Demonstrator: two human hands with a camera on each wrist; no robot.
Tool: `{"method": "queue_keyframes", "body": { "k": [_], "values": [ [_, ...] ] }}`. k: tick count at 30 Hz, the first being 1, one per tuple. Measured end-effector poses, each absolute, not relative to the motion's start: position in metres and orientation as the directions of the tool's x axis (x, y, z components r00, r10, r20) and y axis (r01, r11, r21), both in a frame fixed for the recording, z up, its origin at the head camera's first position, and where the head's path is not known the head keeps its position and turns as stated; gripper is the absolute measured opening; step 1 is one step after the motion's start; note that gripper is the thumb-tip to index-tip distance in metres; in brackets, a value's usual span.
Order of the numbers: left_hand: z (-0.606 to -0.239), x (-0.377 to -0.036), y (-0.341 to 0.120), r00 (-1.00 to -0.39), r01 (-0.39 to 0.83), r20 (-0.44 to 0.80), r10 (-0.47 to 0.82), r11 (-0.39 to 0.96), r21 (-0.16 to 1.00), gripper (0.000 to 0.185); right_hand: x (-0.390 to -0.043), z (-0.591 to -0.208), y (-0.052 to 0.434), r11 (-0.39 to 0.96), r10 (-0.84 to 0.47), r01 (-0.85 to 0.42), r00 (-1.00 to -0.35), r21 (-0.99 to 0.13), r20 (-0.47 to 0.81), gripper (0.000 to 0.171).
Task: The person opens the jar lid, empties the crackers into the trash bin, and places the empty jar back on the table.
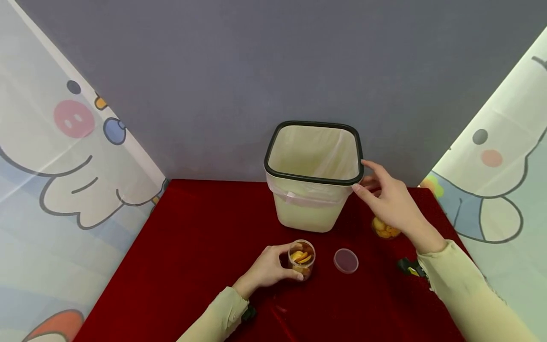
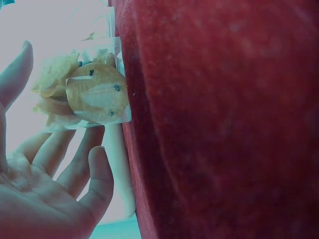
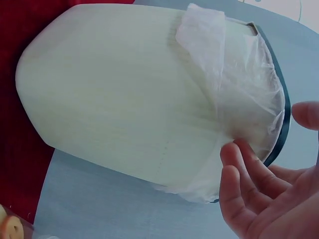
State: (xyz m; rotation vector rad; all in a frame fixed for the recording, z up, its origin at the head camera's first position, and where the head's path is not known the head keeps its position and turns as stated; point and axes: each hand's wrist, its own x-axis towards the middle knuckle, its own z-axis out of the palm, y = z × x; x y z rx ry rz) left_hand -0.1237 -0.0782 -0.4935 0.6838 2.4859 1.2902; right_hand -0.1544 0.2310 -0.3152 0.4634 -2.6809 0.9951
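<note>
My left hand (image 1: 271, 267) holds a clear plastic cup (image 1: 301, 271) upright on the red cloth, thumb on its near side and fingers on the far side. Thin round yellow-brown crackers (image 2: 97, 92) fill it, some with dark spots. My right hand (image 1: 391, 199) touches the right side of a cream trash bin (image 1: 312, 213) near its black rim (image 3: 286, 112). Its thumb and fingers stand apart, and in the right wrist view the fingertips (image 3: 230, 149) reach the thin white bag (image 3: 209, 59) folded over the outside. The bin stands upright, and its bottom inside is hard to make out.
A round lid (image 1: 346, 261) lies flat right of the cup. Another cup of yellow pieces (image 1: 384, 229) stands beneath my right wrist, partly hidden. The red cloth (image 1: 205, 237) meets a grey wall (image 1: 192, 95) behind the bin. Cartoon-printed sheets (image 1: 47, 190) flank both sides.
</note>
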Motion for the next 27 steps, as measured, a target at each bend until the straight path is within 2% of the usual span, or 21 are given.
{"method": "queue_keyframes", "body": {
  "k": [8,15,20,27],
  "values": [
    [-0.495,-0.124,-0.079,-0.858,0.289,-0.012,0.513,0.502,0.815,0.071,-0.169,-0.310,0.229,0.754,-0.259,-0.337,-0.941,-0.563,0.217,0.071],
    [-0.495,-0.124,-0.079,-0.857,0.291,-0.004,0.515,0.491,0.821,0.071,-0.176,-0.303,0.226,0.725,-0.298,-0.286,-0.950,-0.627,0.088,0.082],
    [-0.496,-0.124,-0.079,-0.857,0.297,0.003,0.516,0.488,0.820,0.070,-0.179,-0.301,0.222,0.692,-0.285,-0.222,-0.958,-0.687,0.024,0.086],
    [-0.496,-0.123,-0.077,-0.855,0.291,-0.004,0.518,0.486,0.824,0.067,-0.184,-0.301,0.216,0.704,-0.233,-0.173,-0.972,-0.688,0.006,0.089]
  ]
}}
